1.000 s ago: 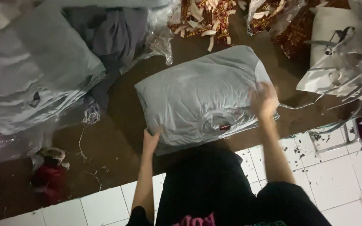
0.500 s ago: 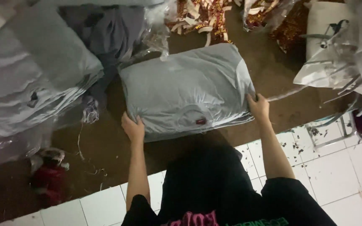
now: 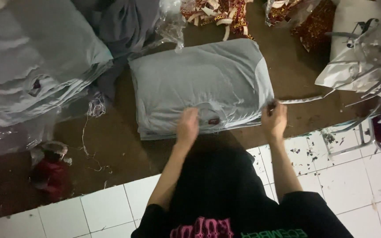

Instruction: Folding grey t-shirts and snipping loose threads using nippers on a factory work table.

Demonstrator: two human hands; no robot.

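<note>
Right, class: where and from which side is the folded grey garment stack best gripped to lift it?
Probably by its two short ends, from left and right. The folded grey garment stack lies flat and wide; its near edge, under the left hand and right hand, shows loose layers.

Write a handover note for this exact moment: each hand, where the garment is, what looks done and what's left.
Left hand: flat on the near edge of the folded grey shirt, by the neck label; nothing held.
Right hand: at the shirt's near right corner, touching it; whether it grips cannot be told.
Shirt lies folded on the brown mat, apart from the grey garment pile to the left.
Done: fold looks complete. Left: not bagged or stacked.
</note>
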